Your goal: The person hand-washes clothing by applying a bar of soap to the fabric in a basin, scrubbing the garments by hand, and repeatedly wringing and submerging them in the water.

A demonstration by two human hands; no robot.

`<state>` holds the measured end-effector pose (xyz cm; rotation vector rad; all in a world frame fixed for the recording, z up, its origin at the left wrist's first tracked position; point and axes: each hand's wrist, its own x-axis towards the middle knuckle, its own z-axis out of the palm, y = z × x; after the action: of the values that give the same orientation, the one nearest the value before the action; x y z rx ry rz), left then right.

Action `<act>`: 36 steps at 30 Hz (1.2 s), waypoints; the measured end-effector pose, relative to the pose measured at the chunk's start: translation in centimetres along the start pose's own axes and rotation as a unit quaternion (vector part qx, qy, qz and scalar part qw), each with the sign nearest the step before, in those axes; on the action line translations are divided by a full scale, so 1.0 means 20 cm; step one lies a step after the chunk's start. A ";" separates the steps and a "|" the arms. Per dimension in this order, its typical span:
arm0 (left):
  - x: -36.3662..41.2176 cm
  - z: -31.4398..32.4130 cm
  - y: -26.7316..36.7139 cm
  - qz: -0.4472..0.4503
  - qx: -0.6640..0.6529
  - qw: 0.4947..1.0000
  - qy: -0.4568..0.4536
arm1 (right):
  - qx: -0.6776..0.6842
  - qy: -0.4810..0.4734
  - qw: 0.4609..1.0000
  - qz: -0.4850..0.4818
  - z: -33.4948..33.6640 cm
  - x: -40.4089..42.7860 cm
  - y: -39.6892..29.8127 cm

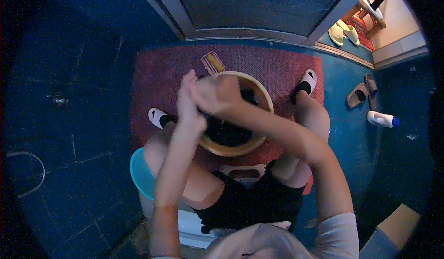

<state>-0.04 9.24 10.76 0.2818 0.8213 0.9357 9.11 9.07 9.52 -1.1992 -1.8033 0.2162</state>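
My left hand [187, 98] and my right hand [216, 92] meet above the left side of a round yellowish basin [232, 152]. Both are motion-blurred, and the right lies partly across the left. I see nothing held between them, but the palms are hidden. Dark contents [227, 134], possibly cloth in water, fill the basin. It stands on a red textured mat [156, 72] between my legs. Just beyond its far rim lies a pink slatted soap dish [204, 63] bearing a yellow bar [215, 62], apparently soap.
A turquoise basin [140, 172] sits beside my left leg. To the right are brown slippers [357, 96], a white bottle [380, 119] with a blue cap and a cardboard box [399, 224]. A framed door [246, 32] stands ahead. Yellow slippers [336, 34] show through the doorway.
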 end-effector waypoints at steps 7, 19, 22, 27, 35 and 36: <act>-0.03 -0.02 0.11 -0.121 -0.035 0.963 -0.239 | -0.005 -0.060 0.998 -0.028 0.03 -0.04 -0.08; -0.07 0.01 0.14 -0.011 0.067 0.997 0.023 | 0.322 -0.063 0.897 0.296 -0.24 0.21 0.23; -0.07 -0.03 0.12 -0.006 0.046 0.999 0.000 | 0.536 -0.022 0.716 0.447 -0.27 0.23 0.10; -0.07 0.05 0.03 0.251 0.461 0.850 0.045 | 0.637 -0.046 0.580 0.505 -0.44 0.22 0.11; 0.00 -0.24 -0.14 0.176 0.704 0.654 -0.211 | 0.700 0.045 0.525 0.482 -0.52 0.22 0.13; 0.00 -0.21 -0.16 0.203 0.657 0.708 -0.160 | 0.719 0.030 0.523 0.456 -0.53 0.21 0.16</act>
<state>-1.20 6.84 6.28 1.8959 0.9940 0.4924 19.01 10.55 15.99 -0.6053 -0.1982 1.8050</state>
